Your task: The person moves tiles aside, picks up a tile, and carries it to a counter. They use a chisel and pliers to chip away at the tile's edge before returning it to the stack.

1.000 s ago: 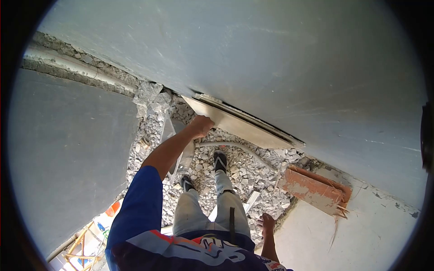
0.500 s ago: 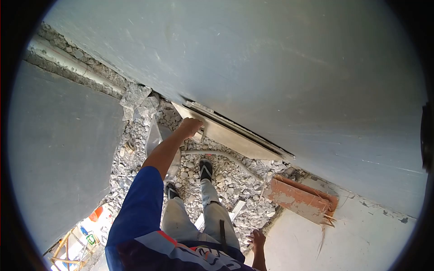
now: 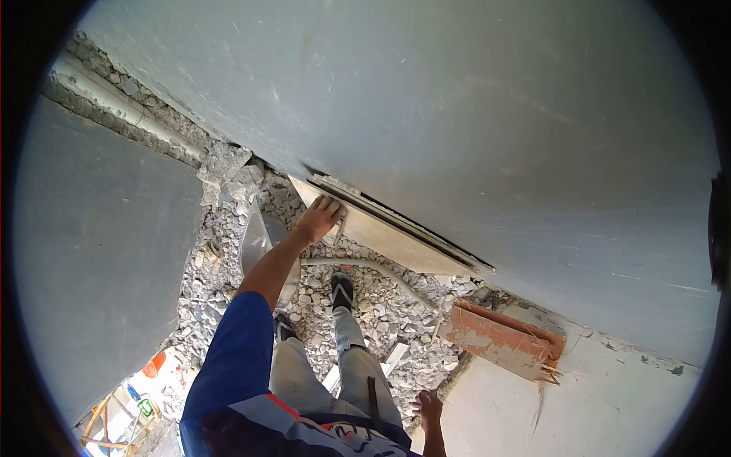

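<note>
My left hand [image 3: 321,217] reaches forward and rests against the face of a cream-coloured panel [image 3: 407,244]. Its fingers lie along the surface near the panel's left end, with nothing visible in them. The panel leans on the grey wall [image 3: 472,137], with other thin boards or strips [image 3: 396,218] behind its top edge. Just below that hand, a small frame-like piece [image 3: 333,232] is partly covered. My right hand [image 3: 429,405] hangs low beside my right leg, fingers apart and holding nothing.
Broken rubble [image 3: 373,305] covers the ground around my feet. A grey hose or conduit [image 3: 381,268] crosses it. A bent metal sheet [image 3: 255,240] lies left; a broken orange-brown piece [image 3: 502,340] lies right. A white pipe [image 3: 122,103] runs in a trench at upper left.
My left hand has gone from a closed, fist-like shape to fingers laid on the panel. My right hand has shifted slightly left and down in view. The panel looks unmoved.
</note>
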A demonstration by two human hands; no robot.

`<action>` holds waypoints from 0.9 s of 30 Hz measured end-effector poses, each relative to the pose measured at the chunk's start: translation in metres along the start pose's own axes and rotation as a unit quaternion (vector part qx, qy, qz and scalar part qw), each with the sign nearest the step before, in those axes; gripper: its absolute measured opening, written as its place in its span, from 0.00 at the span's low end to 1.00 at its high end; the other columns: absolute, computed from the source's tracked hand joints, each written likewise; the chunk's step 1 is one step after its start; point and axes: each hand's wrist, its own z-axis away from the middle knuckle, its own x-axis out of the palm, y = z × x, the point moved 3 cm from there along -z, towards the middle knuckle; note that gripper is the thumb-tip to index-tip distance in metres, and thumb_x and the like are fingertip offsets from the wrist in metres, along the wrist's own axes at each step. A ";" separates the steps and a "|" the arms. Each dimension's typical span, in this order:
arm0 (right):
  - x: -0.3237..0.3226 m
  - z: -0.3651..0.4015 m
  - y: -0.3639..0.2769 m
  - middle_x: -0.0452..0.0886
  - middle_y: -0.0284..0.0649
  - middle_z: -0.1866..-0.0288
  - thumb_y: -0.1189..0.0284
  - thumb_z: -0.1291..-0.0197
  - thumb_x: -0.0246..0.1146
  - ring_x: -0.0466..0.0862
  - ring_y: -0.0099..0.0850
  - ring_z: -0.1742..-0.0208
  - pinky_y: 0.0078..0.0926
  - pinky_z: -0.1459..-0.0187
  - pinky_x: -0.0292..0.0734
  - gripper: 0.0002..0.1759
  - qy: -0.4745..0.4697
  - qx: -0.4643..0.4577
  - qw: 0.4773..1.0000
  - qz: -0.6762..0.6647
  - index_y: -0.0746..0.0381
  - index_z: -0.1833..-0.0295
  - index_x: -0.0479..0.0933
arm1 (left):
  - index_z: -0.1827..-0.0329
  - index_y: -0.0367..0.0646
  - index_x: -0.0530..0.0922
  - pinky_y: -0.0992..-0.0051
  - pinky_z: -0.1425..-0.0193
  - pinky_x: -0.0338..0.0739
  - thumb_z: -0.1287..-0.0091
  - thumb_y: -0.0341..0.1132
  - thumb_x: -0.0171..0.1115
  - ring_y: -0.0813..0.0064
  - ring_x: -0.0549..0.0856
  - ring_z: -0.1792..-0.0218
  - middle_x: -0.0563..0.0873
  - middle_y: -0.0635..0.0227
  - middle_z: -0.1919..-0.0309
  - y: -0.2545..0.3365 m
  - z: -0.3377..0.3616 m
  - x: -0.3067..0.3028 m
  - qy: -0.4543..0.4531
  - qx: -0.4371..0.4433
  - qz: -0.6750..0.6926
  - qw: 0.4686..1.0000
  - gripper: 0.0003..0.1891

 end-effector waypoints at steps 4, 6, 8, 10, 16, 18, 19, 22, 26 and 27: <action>-0.003 0.006 0.002 0.84 0.46 0.55 0.61 0.31 0.60 0.89 0.40 0.58 0.35 0.65 0.84 0.24 -0.001 0.005 1.000 0.002 0.66 0.37 0.74 | 0.37 0.40 0.75 0.56 0.28 0.68 0.38 0.34 0.58 0.57 0.74 0.39 0.75 0.59 0.47 0.001 0.001 -0.006 0.022 0.009 -0.012 1.000 0.24; -0.001 0.012 -0.002 0.85 0.46 0.56 0.62 0.32 0.61 0.89 0.40 0.58 0.36 0.65 0.84 0.23 0.012 0.013 1.000 0.000 0.66 0.38 0.74 | 0.37 0.40 0.75 0.57 0.28 0.67 0.38 0.34 0.58 0.58 0.74 0.39 0.75 0.61 0.47 0.002 0.003 -0.008 0.039 0.003 -0.008 0.999 0.24; 0.002 0.018 -0.009 0.85 0.46 0.56 0.63 0.32 0.62 0.89 0.40 0.59 0.37 0.65 0.85 0.23 0.018 0.013 1.000 0.005 0.66 0.39 0.74 | 0.36 0.40 0.74 0.56 0.26 0.66 0.37 0.34 0.58 0.56 0.73 0.37 0.75 0.59 0.45 0.004 0.000 -0.007 0.027 -0.029 0.010 0.999 0.25; 0.002 0.010 -0.007 0.84 0.46 0.56 0.63 0.32 0.62 0.88 0.39 0.60 0.36 0.65 0.85 0.23 0.012 0.008 1.000 0.021 0.66 0.38 0.75 | 0.34 0.40 0.73 0.56 0.25 0.64 0.37 0.33 0.57 0.55 0.71 0.35 0.74 0.58 0.42 0.007 0.000 -0.006 0.023 -0.053 0.033 0.998 0.25; 0.024 0.017 -0.023 0.83 0.45 0.56 0.63 0.32 0.62 0.87 0.38 0.65 0.35 0.66 0.86 0.22 -0.016 -0.045 0.996 0.072 0.66 0.39 0.75 | 0.26 0.41 0.64 0.52 0.22 0.56 0.43 0.28 0.64 0.49 0.63 0.26 0.66 0.49 0.29 0.047 0.051 -0.037 -0.035 -0.120 0.185 0.975 0.38; 0.041 0.017 -0.029 0.83 0.41 0.59 0.63 0.32 0.61 0.86 0.35 0.66 0.36 0.67 0.84 0.20 -0.036 -0.064 0.991 0.110 0.64 0.41 0.77 | 0.29 0.40 0.69 0.51 0.27 0.62 0.41 0.31 0.59 0.48 0.68 0.31 0.69 0.48 0.31 0.082 0.109 -0.062 0.014 -0.179 0.276 0.944 0.32; 0.049 0.013 -0.032 0.83 0.41 0.59 0.63 0.32 0.61 0.86 0.34 0.66 0.36 0.67 0.84 0.19 -0.045 -0.082 0.986 0.138 0.63 0.42 0.77 | 0.30 0.40 0.69 0.50 0.29 0.65 0.40 0.31 0.57 0.47 0.71 0.34 0.71 0.47 0.33 0.103 0.148 -0.063 0.020 -0.212 0.320 0.923 0.31; 0.073 -0.052 -0.018 0.83 0.40 0.62 0.66 0.37 0.62 0.86 0.34 0.70 0.32 0.72 0.82 0.19 -0.101 -0.078 0.977 0.170 0.65 0.44 0.79 | 0.36 0.43 0.75 0.50 0.40 0.77 0.38 0.34 0.59 0.51 0.79 0.38 0.78 0.48 0.41 0.159 0.295 -0.097 -0.137 -0.271 0.403 0.863 0.24; 0.178 -0.034 -0.053 0.79 0.39 0.71 0.66 0.37 0.61 0.83 0.36 0.75 0.36 0.77 0.79 0.12 -0.166 -0.246 0.873 0.387 0.63 0.55 0.80 | 0.43 0.43 0.80 0.54 0.39 0.77 0.41 0.40 0.69 0.50 0.81 0.41 0.81 0.52 0.45 0.234 0.563 -0.093 -0.062 -0.375 0.479 0.791 0.23; 0.223 0.023 -0.057 0.77 0.38 0.74 0.66 0.37 0.61 0.82 0.36 0.77 0.37 0.78 0.78 0.10 -0.192 -0.307 0.828 0.429 0.62 0.58 0.80 | 0.45 0.42 0.81 0.57 0.39 0.78 0.43 0.40 0.70 0.51 0.81 0.41 0.83 0.52 0.46 0.243 0.628 -0.109 -0.098 -0.460 0.455 0.756 0.22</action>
